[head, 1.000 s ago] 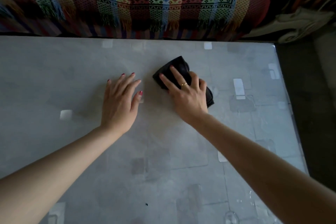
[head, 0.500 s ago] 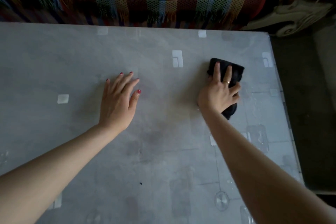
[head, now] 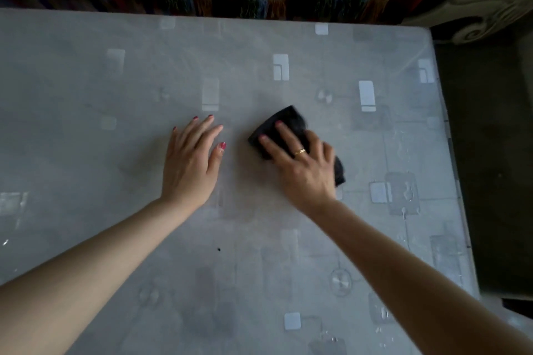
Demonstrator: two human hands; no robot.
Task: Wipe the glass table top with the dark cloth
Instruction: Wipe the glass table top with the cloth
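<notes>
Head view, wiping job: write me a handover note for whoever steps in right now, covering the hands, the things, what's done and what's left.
Left hand: flat on the glass table top, fingers straight, holding nothing, apart from the cloth.
Right hand: presses the dark cloth onto the glass near the middle, fingers spread over it.
Done: wiping is under way; how much is already clean cannot be told.
Left: water drops sit near the right edge and a small dark speck lies nearer the person; both likely need a pass, as may the rest of the top.
</notes>
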